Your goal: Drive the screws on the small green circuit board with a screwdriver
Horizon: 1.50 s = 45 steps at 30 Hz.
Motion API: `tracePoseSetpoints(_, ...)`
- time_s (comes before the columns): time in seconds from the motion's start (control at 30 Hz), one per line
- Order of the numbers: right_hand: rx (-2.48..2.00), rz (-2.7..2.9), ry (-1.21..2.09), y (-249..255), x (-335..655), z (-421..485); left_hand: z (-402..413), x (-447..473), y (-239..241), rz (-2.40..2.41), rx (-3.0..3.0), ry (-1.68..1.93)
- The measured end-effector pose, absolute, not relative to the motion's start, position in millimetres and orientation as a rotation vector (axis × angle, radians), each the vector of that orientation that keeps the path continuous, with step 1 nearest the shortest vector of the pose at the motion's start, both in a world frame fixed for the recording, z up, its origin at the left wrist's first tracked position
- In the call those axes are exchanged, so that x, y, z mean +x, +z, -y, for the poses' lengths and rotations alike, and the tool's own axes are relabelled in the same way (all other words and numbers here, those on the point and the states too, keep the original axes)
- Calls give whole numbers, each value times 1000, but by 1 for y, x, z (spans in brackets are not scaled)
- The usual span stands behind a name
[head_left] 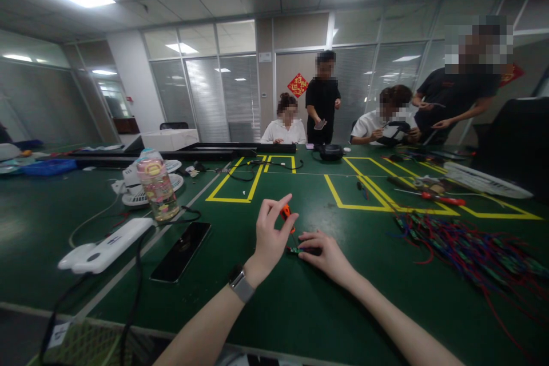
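Observation:
Near the middle of the green table, my left hand (272, 229) grips the orange-and-black handle of a small screwdriver (286, 213) between thumb and fingers. Its thin shaft points down at a little green circuit board (293, 250) on the tabletop. My right hand (321, 251) pinches the board's right end, its fingertips low against the table. Whether the tip touches the board is too small to tell. A watch sits on my left wrist.
To the left are a phone (182, 251), a white device (107, 245), a drink bottle (158, 189) and a white fan (128, 186). Wired circuit boards (476, 246) pile up at right, near a red-handled screwdriver (441, 199). Several people are across the table.

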State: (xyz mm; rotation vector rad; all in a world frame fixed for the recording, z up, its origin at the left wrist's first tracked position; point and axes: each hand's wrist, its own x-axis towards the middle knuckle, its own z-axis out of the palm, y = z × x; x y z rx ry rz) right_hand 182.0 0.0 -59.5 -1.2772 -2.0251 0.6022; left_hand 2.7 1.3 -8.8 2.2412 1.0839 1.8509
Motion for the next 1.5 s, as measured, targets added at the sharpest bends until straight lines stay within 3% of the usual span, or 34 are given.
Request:
tracePoseSetpoints(0.57,-1287,2045,572,-59,181,0,0,3,-6,-1040,2247,1784)
tracePoseSetpoints(1.13,-1273,2041,577,-61,182,-1,0,3,-6,-1124,2240,1968)
tracePoseSetpoints(1.5,-1286,2045,583,-60,182,0,0,2,-5,-1080,2242,1862)
